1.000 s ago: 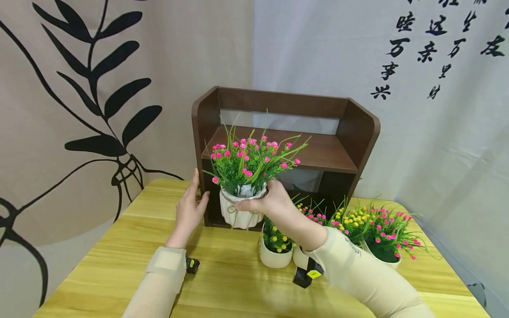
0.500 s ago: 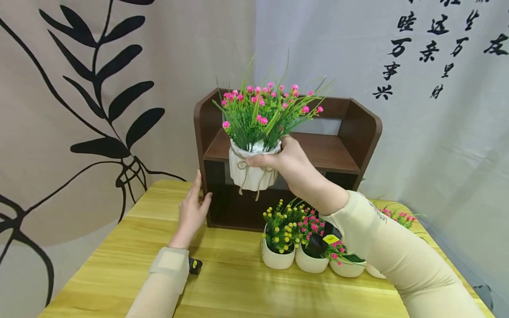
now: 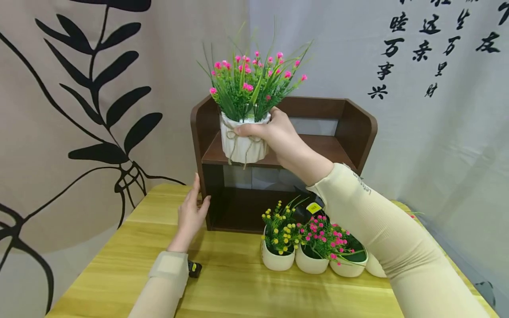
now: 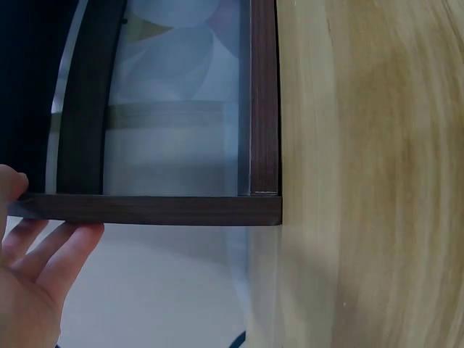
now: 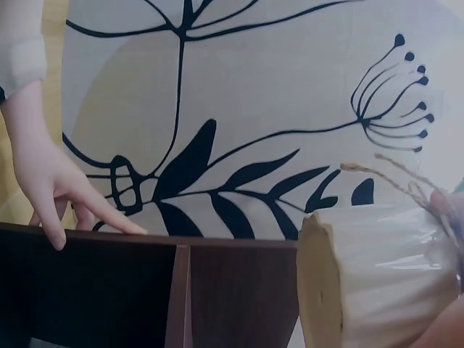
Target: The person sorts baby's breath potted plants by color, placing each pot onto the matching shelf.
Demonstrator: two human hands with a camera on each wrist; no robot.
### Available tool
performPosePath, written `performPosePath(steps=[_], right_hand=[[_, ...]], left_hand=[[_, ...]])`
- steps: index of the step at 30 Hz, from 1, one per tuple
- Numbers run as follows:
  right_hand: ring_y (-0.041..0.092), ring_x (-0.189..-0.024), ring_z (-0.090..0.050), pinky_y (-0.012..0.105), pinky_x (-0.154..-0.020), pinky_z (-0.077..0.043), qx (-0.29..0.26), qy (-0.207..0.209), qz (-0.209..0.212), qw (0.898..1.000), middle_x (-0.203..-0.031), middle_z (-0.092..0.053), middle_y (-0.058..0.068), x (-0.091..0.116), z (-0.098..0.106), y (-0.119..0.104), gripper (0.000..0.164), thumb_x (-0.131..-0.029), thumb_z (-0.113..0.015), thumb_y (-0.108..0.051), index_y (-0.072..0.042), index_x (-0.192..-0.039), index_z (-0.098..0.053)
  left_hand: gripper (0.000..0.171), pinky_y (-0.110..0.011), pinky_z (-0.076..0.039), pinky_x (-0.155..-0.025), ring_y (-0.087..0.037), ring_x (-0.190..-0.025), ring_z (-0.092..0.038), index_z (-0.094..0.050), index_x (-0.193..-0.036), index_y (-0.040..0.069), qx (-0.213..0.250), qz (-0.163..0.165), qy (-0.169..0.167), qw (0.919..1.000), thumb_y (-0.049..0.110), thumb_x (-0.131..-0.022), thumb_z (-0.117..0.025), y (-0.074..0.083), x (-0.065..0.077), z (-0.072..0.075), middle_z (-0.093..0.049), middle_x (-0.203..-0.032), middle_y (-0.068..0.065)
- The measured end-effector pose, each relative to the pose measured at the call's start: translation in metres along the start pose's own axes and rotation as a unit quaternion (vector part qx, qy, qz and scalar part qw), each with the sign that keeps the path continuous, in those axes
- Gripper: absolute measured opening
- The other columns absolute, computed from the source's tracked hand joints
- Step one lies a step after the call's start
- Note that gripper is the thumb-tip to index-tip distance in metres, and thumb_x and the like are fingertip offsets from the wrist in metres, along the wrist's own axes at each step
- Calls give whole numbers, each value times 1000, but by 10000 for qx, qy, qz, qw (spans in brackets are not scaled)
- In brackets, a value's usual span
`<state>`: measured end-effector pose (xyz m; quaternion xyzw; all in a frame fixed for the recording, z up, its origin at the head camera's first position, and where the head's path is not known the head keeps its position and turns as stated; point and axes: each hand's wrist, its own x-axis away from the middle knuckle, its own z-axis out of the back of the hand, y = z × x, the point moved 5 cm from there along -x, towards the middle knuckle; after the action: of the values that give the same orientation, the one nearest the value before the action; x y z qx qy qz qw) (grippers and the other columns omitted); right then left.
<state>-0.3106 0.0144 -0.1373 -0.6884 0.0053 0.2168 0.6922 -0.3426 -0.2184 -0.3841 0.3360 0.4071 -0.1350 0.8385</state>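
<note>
Brown wood forms one two-level shelf [image 3: 359,128], the only furniture piece standing on the table [image 3: 222,291]. One large white pot [image 3: 244,145], bound with twine [image 3: 232,134] tied in a bow, is held upright in front of the left part of the shelf's upper board; well over a dozen pink blooms [image 3: 248,87] and many green blades rise from it above the shelf's top edge. One right hand [image 3: 284,134] grips this pot, thumb on the near face and fingers around the far side. One left hand [image 3: 191,216] pinches the shelf's left side panel, its thumb on the inner face and three fingers seen on the outer face in the left wrist view.

Four smaller white pots line up before the shelf's right half: a first pot [image 3: 278,261] with yellow flowers, a second pot [image 3: 312,264] and a third pot [image 3: 349,267] with pink ones, and a fourth pot [image 3: 374,268] mostly hidden by a sleeve [image 3: 370,212]. Two cloth designs hang behind: one leafy black branch [image 3: 93,84] left of the shelf, and several columns of black characters [image 3: 391,46] above its right side.
</note>
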Motion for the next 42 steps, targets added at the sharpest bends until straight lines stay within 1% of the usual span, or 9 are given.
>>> performPosePath(steps=[4,11,15,20,22,29,32,35,42], right_hand=[[23,-99,-64,36,-84,-52,-137,62,73,9999,-115,-63,12,-12,-2,5,61,-74,-79,-8,-3,-127,-48],[22,-98,-63,35,-82,-53,-204,320,-126,9992,-115,-62,12,-30,-3,18,64,-76,-80,-11,-4,-130,-46],[20,-98,-62,33,-81,-52,-33,489,-209,9986,-116,-61,10,-40,-4,23,74,-74,-82,-16,-4,-135,-43],[19,-99,-61,33,-82,-51,174,627,-204,9977,-115,-61,7,-51,-5,26,72,-73,-84,-19,-7,-134,-46],[20,-99,-62,33,-81,-52,182,639,-217,9976,-115,-62,8,-56,-5,29,69,-74,-83,-18,-7,-132,-48],[19,-99,-60,32,-82,-51,316,723,-385,9961,-118,-59,7,-71,-6,47,75,-72,-84,-20,-7,-135,-46],[20,-102,-59,33,-85,-50,322,709,-399,9962,-120,-58,7,-77,-6,54,75,-73,-84,-20,-7,-136,-45],[19,-109,-56,33,-91,-47,381,690,-423,9960,-126,-55,6,-82,-7,59,79,-73,-84,-21,-7,-139,-43],[20,-123,-47,34,-102,-38,488,645,-467,9956,-138,-47,7,-91,-9,72,86,-73,-84,-23,-7,-144,-39]], left_hand=[[81,-43,-46,-51,-34,-75,-66,-20,-156,18,-3,-44,49,10000,7,-91,-67,-1,1,1,-56,-130,-24],[81,-44,-47,-51,-34,-75,-67,-21,-156,17,5,-167,101,9998,6,-90,-68,-1,2,2,-56,-130,-25],[82,-43,-47,-50,-33,-74,-67,-22,-156,16,-16,-205,114,9997,5,-90,-68,-1,2,2,-56,-131,-25],[80,-44,-49,-50,-35,-74,-67,-23,-156,15,48,-262,139,9996,4,-90,-68,3,1,2,-54,-133,-25],[80,-45,-50,-51,-35,-76,-68,-23,-155,15,65,-242,116,9996,4,-90,-68,3,1,2,-54,-134,-25],[81,-44,-49,-52,-34,-77,-67,-23,-156,19,57,-87,50,9999,7,-90,-68,1,1,-1,-53,-135,-23],[81,-44,-48,-52,-33,-76,-67,-22,-156,20,62,-52,56,10000,7,-91,-67,1,1,-1,-53,-135,-23],[81,-44,-49,-52,-34,-76,-68,-22,-156,21,44,-52,80,9999,7,-91,-67,1,1,0,-53,-135,-24],[79,-43,-50,-52,-33,-75,-67,-23,-156,17,0,-5,58,10000,7,-91,-67,0,2,1,-54,-134,-25]])
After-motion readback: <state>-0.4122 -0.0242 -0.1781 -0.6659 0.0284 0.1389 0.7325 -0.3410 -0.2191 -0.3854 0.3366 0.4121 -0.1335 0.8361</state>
